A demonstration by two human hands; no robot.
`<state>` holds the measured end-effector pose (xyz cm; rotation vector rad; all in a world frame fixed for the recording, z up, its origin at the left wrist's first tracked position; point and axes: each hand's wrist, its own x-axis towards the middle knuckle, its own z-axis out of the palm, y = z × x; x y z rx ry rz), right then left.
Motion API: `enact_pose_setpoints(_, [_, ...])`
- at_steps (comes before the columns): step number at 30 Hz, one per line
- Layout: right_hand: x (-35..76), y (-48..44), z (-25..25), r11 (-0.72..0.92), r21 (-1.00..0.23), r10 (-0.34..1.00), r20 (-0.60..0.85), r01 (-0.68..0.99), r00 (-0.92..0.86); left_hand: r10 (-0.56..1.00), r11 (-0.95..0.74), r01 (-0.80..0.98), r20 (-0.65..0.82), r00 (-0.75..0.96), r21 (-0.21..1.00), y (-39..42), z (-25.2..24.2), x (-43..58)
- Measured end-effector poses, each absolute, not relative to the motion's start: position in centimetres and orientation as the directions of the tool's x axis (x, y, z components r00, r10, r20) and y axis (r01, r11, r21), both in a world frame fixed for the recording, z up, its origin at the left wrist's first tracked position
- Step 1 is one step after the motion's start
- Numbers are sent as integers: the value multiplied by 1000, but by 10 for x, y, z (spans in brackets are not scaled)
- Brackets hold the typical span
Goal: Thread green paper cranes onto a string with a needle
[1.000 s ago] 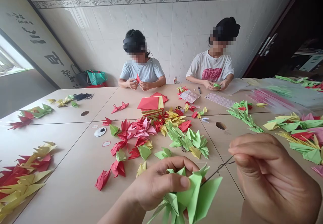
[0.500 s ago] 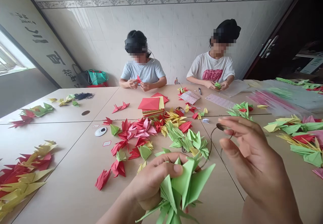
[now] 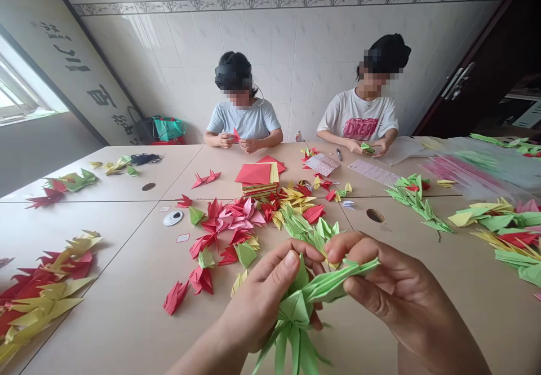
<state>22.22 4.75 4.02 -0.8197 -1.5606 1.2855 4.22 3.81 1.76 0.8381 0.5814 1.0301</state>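
Note:
My left hand [image 3: 266, 290] grips a bunch of green folded paper cranes [image 3: 296, 313] low in the middle of the view, its thumb lying on top. The fingers of my right hand [image 3: 389, 285] pinch the folded tip of a green crane [image 3: 333, 282] that sticks out to the right of the bunch. The two hands are close together, above the table. Just beyond them lie loose green cranes [image 3: 296, 223] and a heap of red and pink ones [image 3: 236, 217].
Red and yellow paper squares [image 3: 256, 175] are stacked mid-table. Strings of cranes lie at the left [image 3: 46, 290] and right [image 3: 511, 223]. Two people sit across the table [image 3: 110, 217], hands on folded paper. Printed sheets [image 3: 323, 163] and plastic bags [image 3: 486, 166] lie at the far right.
My right hand has come down and left, from holding a dark cord to pinching a green crane tip. The cranes in my left hand have turned. The view has shifted slightly.

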Motion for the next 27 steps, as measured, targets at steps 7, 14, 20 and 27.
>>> enact_pose_setpoints(7, [214,39,45,274,-957,946,251,93,-204,946,118,-341,-1,323,933,33,22,39])
enact_pose_setpoints(14, [213,36,46,391,-901,909,347,186,-230,962,87,-327,7,274,941,32,24,40])
enact_pose_setpoints(20, [205,38,37,552,-801,821,476,232,-314,969,-26,-211,77,237,977,30,25,39])
enact_pose_setpoints(27, [190,41,29,671,-673,741,593,312,-315,975,-43,-119,68,213,992,30,28,38])
